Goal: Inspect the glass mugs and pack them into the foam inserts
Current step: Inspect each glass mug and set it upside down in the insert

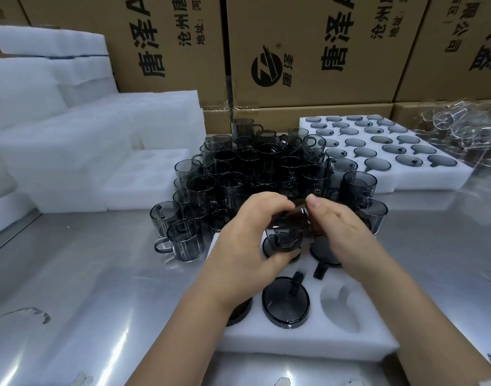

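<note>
On a shiny steel table (85, 274), the left hand (247, 240) and right hand (341, 232) both grip a smoky glass mug (286, 236) between them, just above the foam insert (308, 341); it seems light, rigid, slick and breakable, so it is best held by its wall.

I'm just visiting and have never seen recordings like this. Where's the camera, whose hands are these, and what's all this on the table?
There is no machine here: a person works bare-handed, and the single picture comes from a camera worn on their head, looking down. The left hand and right hand together hold one smoky grey glass mug over a white foam insert, which already holds several mugs and has one empty pocket showing. Behind it stands a crowd of loose grey mugs on the metal table. Further right lies a filled foam tray; spare foam is stacked left, cardboard boxes behind.
</note>
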